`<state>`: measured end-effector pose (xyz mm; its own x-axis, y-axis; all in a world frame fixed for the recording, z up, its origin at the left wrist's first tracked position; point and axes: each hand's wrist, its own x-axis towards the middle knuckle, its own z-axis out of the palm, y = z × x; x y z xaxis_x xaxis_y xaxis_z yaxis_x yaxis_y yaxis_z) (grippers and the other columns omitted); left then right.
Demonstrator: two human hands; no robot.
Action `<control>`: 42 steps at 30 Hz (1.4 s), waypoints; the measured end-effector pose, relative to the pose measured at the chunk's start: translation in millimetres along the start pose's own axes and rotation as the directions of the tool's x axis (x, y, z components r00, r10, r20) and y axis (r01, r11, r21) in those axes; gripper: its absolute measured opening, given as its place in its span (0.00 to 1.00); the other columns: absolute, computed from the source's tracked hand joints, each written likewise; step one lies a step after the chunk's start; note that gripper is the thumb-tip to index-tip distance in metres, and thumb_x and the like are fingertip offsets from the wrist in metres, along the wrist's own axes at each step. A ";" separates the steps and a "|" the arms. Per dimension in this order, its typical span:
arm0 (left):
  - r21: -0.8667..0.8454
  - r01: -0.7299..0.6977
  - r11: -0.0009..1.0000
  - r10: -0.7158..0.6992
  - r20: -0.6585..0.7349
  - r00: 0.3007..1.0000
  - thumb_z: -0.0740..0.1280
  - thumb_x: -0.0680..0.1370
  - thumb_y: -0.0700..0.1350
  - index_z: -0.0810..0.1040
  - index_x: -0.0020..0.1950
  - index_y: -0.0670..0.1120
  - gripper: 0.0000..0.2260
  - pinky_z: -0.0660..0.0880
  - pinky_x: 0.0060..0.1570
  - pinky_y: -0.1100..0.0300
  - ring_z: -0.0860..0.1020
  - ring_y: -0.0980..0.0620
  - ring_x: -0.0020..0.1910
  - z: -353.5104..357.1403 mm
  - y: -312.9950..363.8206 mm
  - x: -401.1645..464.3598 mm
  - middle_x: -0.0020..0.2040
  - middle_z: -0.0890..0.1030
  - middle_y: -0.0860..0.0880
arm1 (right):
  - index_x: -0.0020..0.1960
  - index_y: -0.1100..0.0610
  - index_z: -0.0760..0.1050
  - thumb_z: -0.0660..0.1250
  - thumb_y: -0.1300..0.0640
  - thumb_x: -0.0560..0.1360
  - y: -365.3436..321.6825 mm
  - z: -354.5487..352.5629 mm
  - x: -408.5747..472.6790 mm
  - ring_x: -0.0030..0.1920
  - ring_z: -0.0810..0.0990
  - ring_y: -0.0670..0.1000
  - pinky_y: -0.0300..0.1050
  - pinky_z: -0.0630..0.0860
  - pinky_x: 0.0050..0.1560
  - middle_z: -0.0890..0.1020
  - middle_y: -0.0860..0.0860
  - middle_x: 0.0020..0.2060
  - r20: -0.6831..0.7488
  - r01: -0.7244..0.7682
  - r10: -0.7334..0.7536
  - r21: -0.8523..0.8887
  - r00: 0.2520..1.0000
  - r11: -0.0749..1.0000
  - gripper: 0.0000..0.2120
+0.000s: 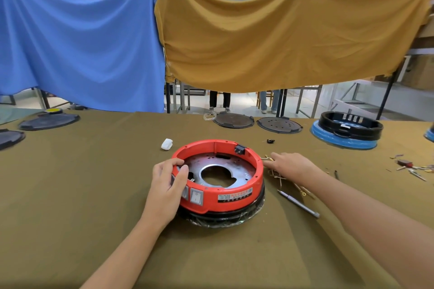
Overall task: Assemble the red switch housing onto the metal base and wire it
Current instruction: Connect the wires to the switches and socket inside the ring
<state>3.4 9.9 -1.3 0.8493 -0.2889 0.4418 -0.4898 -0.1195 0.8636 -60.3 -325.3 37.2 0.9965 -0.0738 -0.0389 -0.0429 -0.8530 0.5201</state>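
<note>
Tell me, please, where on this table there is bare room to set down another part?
Bare cloth lies left of the red housing, before the dark plates, and along the near edge between the forearms. Right of the housing it is crowded: wires, screwdriver, right hand.

Red switch housing (217,171): round plastic ring, seated upright around metal base (225,168), on black wrapped ring on surface. White rocker switches (196,196) and label set in near wall; black socket (240,149) at far rim. Base: flat grey disc, large centre hole. Loose wires (285,177) laid just right of housing.
</note>
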 end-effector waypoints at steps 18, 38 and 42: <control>-0.010 -0.005 1.000 0.004 -0.007 1.000 0.63 0.82 0.48 0.76 0.55 0.58 0.06 0.65 0.48 0.81 0.74 0.69 0.51 -0.7 -0.7 1.3 0.58 0.70 0.52 | 0.67 0.58 0.66 0.68 0.66 0.75 29.6 -15.3 -17.1 0.48 0.78 0.51 0.41 0.79 0.41 0.78 0.54 0.51 -0.376 -0.081 0.061 -0.037 0.925 0.996 0.22; 0.058 0.212 0.975 -0.220 0.216 0.951 0.62 0.82 0.46 0.72 0.61 0.61 0.11 0.72 0.56 0.60 0.79 0.58 0.56 -10.4 16.7 32.5 0.57 0.80 0.59 | 0.47 0.57 0.76 0.66 0.65 0.78 -9.3 -121.3 -70.4 0.39 0.85 0.55 0.49 0.83 0.42 0.86 0.57 0.41 -0.296 0.575 0.749 0.807 0.592 -0.135 0.04; 0.343 0.021 0.939 -0.111 0.246 0.963 0.59 0.82 0.51 0.73 0.67 0.51 0.14 0.68 0.62 0.61 0.74 0.60 0.60 -1.1 54.3 48.1 0.59 0.74 0.56 | 0.51 0.62 0.77 0.68 0.67 0.77 -31.3 -120.0 -70.2 0.40 0.84 0.55 0.44 0.82 0.41 0.86 0.60 0.44 -0.192 0.539 0.653 0.750 0.733 -0.384 0.04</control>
<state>17.9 -9.5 67.0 0.8237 -0.4989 0.2694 -0.5098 -0.4438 0.7370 -120.3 -231.4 126.0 0.7161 -0.5113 0.4751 0.4997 -0.0996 -0.8605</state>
